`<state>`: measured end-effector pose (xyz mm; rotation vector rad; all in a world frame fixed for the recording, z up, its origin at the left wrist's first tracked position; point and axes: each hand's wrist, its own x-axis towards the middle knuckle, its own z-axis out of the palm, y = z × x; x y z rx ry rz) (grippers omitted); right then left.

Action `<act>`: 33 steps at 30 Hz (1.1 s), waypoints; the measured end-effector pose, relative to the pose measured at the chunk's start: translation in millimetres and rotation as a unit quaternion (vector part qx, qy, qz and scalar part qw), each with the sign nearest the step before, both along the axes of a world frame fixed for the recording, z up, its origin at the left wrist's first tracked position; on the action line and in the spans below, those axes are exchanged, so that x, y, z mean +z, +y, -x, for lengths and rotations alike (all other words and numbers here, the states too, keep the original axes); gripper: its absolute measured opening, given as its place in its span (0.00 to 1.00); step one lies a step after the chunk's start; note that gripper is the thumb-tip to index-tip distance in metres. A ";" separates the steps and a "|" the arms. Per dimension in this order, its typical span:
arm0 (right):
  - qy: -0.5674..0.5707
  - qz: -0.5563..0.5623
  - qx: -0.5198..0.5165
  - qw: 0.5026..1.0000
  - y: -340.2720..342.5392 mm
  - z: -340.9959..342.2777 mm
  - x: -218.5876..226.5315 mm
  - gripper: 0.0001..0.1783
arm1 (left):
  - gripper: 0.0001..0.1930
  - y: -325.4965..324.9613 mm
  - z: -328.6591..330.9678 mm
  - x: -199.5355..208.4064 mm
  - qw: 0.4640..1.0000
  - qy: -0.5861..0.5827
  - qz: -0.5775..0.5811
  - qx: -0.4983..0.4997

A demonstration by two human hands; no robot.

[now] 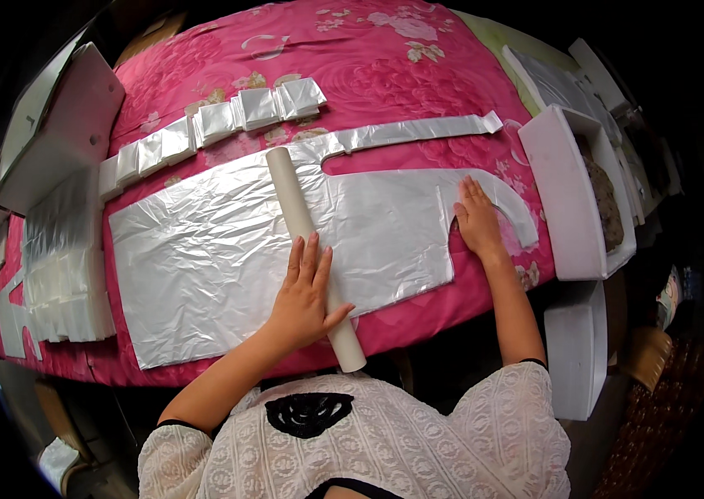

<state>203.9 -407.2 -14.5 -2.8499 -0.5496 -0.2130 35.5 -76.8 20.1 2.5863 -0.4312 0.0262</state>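
Note:
A thin, shiny, whitish plastic apron [202, 258] lies spread on the table, with a long strap [410, 131] reaching right and a curved strap [518, 218] at its right end. A pale tube [289, 191] rests slantwise across the apron, its near end past the table edge. My left hand [303, 291] lies on the tube's near half, fingers stretched out rather than wrapped round it. Flat on the apron's right end, beside the curved cut-out, my right hand [476, 216] presses with straight fingers.
Pink flowered cloth [402, 75] covers the table. Behind the apron runs a row of folded plastic packets [217, 121]. More stacked plastic [69, 287] lies at left, below a white foam box [69, 125]. An open white foam box [564, 200] stands at the right edge.

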 end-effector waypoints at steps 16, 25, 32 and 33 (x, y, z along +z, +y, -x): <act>0.025 -0.364 -0.087 0.927 63.5 53.5 61.2 0.08 | 0.32 -11.5 2.1 18.6 0.978 0.017 0.208 0.017; 0.073 -0.326 0.352 0.874 190.4 158.8 86.6 0.13 | 0.08 47.8 1.3 24.8 0.712 0.360 0.577 0.176; 0.208 -0.051 0.088 0.973 157.1 184.1 94.9 0.26 | 0.09 196.0 46.5 18.8 0.725 0.374 0.476 0.327; 0.274 0.004 0.061 0.960 154.9 186.6 94.8 0.29 | 0.10 207.7 51.2 17.9 0.727 0.377 0.469 0.331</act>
